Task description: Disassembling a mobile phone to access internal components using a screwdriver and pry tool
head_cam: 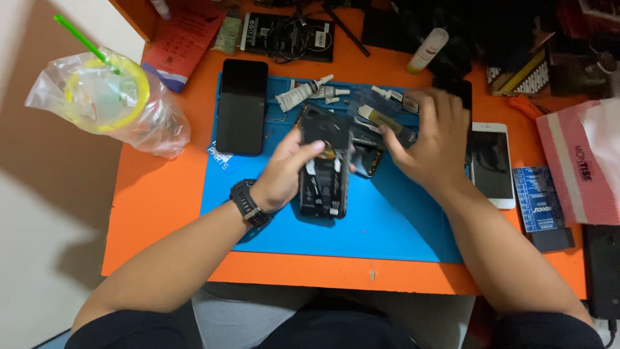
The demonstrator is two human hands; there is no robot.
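1. One opened phone (325,169) lies lengthwise on the blue mat (387,226) near the middle of the orange tabletop (155,194); its back is off, and we see dark inner parts with small white and gold bits.
2. Our left hand (284,171) rests against the phone's left edge, thumb laid across its upper part, fingers curled loosely; a black watch (248,201) sits on that wrist.
3. Our right hand (431,142) is apart from the left, just right of the phone, its fingers closed on a thin yellowish strip (381,119); motion blur keeps us from seeing the grip exactly.
4. Beside the phone, between both hands, lies a dark glossy rounded part (368,158).
5. Along the mat's top edge lie a small white tube (298,94) and smaller white pieces.
6. On the mat's left edge a black phone (241,106) lies screen up, flat and smooth.
7. Right of the mat lie a white phone (491,165), a blue printed card (537,197) on a dark block, and a pink-and-white striped tissue pack (581,161).
8. At far left stands a drink cup with a green straw, wrapped in a clear crinkled plastic bag (106,103); a red booklet (184,42) lies behind it.
9. Dark boxes, cables and a white bottle (427,50) crowd the back edge.
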